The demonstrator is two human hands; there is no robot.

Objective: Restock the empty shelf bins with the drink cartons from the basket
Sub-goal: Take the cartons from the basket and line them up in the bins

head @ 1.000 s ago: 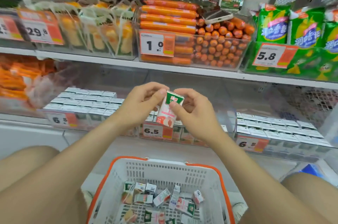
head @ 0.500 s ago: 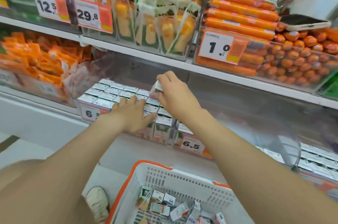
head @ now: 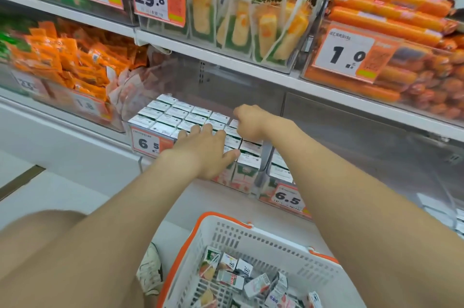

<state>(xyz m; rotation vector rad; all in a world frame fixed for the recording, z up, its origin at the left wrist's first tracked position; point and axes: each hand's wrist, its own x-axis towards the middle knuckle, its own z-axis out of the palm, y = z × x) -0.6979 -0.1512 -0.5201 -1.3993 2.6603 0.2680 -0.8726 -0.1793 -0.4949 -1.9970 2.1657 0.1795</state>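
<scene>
Your left hand [head: 206, 150] lies flat, fingers spread wide, on the tops of the upright drink cartons [head: 175, 113] packed in the shelf bin [head: 262, 174]. Your right hand [head: 249, 120] curls down at the bin's right rear; I cannot tell what its grip holds. Loose cartons [head: 231, 278] lie jumbled in the basket [head: 251, 240] below.

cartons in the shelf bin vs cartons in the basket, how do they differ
The shelf bin cartons stand upright in tight rows; the basket cartons lie tumbled at mixed angles. The left hand rests on the shelf bin cartons; no hand touches the basket cartons. Both are small drink cartons.
</scene>
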